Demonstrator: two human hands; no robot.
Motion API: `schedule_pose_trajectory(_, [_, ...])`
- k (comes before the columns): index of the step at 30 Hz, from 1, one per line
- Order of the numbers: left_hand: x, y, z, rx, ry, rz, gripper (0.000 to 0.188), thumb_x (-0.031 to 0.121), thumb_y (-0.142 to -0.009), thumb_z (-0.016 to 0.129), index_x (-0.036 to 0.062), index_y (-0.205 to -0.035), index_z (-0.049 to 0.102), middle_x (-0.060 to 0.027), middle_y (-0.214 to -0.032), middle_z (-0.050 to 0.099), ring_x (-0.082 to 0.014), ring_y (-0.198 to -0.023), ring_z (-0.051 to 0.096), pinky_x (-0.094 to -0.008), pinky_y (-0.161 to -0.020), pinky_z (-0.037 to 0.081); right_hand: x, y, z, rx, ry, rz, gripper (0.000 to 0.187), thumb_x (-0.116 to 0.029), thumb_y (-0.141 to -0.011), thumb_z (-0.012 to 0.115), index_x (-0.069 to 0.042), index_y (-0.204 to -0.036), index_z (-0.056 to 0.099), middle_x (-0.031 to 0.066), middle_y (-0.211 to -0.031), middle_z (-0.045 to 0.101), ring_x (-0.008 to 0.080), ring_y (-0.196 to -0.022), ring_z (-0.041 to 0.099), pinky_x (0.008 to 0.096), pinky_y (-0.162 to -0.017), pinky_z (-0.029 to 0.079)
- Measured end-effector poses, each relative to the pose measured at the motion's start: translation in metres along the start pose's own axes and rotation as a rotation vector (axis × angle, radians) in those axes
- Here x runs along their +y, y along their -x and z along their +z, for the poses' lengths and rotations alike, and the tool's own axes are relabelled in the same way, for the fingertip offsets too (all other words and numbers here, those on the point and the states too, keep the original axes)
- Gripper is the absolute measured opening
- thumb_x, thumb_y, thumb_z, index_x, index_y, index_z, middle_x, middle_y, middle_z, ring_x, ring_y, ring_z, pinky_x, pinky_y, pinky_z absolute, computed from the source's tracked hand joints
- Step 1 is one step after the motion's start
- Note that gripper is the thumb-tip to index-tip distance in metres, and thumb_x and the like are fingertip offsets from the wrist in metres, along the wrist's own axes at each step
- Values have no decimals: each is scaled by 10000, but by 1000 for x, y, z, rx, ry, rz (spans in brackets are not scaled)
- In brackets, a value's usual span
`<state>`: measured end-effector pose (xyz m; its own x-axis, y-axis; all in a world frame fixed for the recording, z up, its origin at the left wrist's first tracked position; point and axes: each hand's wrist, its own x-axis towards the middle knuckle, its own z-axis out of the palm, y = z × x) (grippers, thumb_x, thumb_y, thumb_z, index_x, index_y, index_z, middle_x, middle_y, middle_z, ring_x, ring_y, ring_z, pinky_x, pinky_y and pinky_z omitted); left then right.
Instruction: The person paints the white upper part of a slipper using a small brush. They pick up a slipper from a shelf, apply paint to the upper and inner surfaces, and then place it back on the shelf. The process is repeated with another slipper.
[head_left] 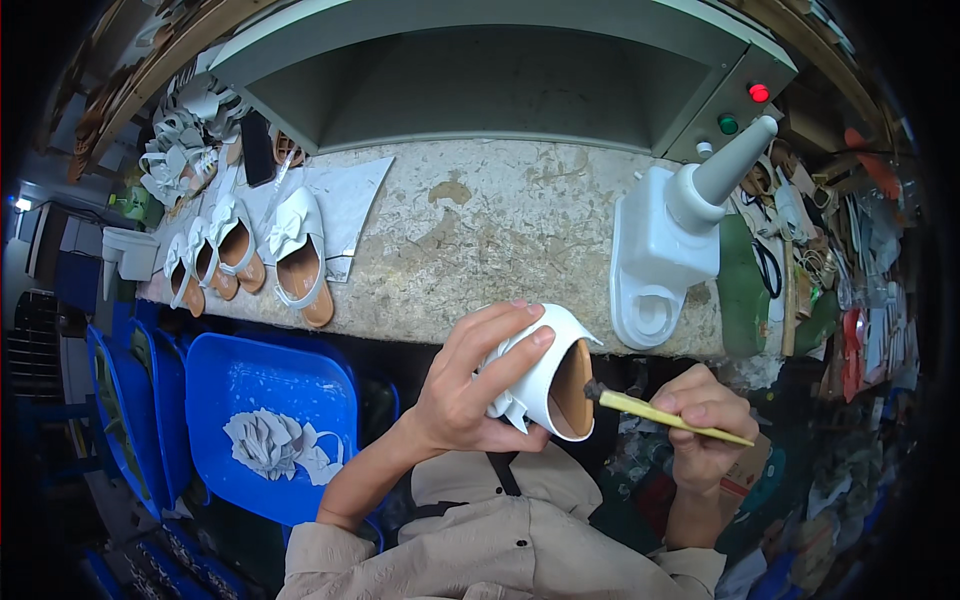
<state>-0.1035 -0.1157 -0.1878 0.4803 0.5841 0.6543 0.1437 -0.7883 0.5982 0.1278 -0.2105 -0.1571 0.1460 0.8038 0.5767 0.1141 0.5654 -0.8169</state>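
Note:
A white sandal upper with a brown insole (570,395) is wrapped in the fingers of my left hand (475,375), its opening turned toward the right. Between the fingers of my right hand (705,415) is a brush with a pale yellow handle (640,408). Its dark bristle end meets or nearly meets the edge of the sandal's opening; I cannot tell which. Part of the sandal is hidden behind my left fingers. On the bench to the left stand several finished-looking white sandals with bows, the nearest sandal (300,250) on its brown sole.
A white plastic bottle with a grey cone spout (665,230) stands on the worn bench (480,230). Behind is a grey metal box (510,85) with a red light. Left below, a blue chair (270,375) holds white pieces. A dark phone (257,148) lies back left.

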Motion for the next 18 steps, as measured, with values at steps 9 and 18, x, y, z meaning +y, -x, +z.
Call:
schedule_pose_trajectory(9, [-1, 0, -1, 12, 15, -17, 833, 172, -484, 825, 23, -1270, 594, -193, -1232, 584, -373, -1078, 603, -442, -911, 507, 5, -16, -4, -14, 17, -57, 185, 56, -732, 718, -12, -899, 679, 171, -875, 708, 283, -711, 661, 333, -631, 530])
schedule_pose_trajectory(18, [-2, 0, -3, -1, 27, -53, 836, 163, -493, 824, 34, -1284, 587, -185, -1229, 579, -361, -1082, 602, -434, -912, 504, 3, -7, -12, -171, -6, -49, 131, -132, -784, 757, -21, -836, 712, 158, -907, 711, 269, -782, 654, 317, -648, 554])
